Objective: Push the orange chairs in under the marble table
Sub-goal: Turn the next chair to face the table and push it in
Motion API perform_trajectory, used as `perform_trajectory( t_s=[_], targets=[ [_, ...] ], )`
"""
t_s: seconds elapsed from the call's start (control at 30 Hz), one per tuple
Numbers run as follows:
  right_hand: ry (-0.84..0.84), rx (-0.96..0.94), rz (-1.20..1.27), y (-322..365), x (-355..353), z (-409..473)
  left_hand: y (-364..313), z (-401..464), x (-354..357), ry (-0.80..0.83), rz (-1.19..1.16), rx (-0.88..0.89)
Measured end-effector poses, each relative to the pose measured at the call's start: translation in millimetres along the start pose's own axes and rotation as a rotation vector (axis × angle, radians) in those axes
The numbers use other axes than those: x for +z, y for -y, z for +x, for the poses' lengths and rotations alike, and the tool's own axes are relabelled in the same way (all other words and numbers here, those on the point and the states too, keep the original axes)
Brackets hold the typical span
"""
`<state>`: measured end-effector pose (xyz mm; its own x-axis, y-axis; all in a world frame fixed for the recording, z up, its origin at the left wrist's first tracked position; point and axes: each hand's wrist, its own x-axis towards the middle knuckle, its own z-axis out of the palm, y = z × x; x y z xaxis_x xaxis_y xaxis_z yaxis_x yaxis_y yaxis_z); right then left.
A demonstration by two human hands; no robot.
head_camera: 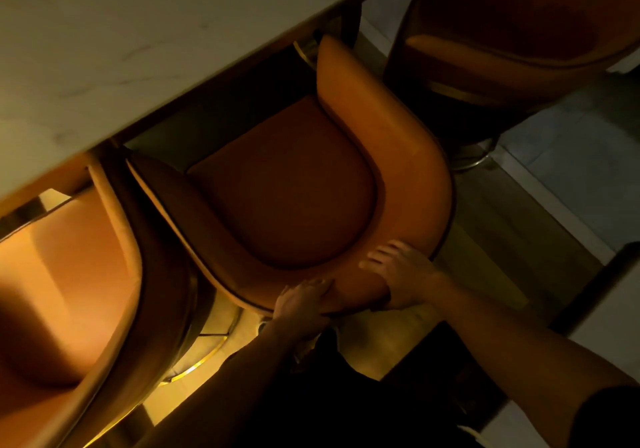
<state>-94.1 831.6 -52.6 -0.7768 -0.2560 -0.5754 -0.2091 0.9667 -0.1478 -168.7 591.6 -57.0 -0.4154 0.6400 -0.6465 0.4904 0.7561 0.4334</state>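
Both hands grip middle orange chair [287, 184] backrest: left hand [304, 304], right hand [398, 274].

middle chair [287, 184]: orange, dark piping | bench [138, 32]: white, grey veins | floor [571, 143]: pale grey tiles | chair base [204, 361]: gold

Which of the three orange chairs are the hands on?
The middle chair: left hand and right hand rest on its curved backrest. The chairs at left and upper right are untouched.
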Motion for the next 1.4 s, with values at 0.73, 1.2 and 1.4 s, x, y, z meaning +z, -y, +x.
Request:
perform_trajectory(
  t_s=[0.73,1.2,1.4],
  targets=[
    [0.132,0.082,-0.009,2,4,5,23,11,5,-0.020,-0.003,0.132],
    [0.112,-0.439,-0.059,-48,3,11,-66,31,51,-0.256,0.080,-0.236],
    [0.120,-0.377,-0.090,-85,0,8,-82,35,46,-0.379,0.044,-0.185]
  ],
)
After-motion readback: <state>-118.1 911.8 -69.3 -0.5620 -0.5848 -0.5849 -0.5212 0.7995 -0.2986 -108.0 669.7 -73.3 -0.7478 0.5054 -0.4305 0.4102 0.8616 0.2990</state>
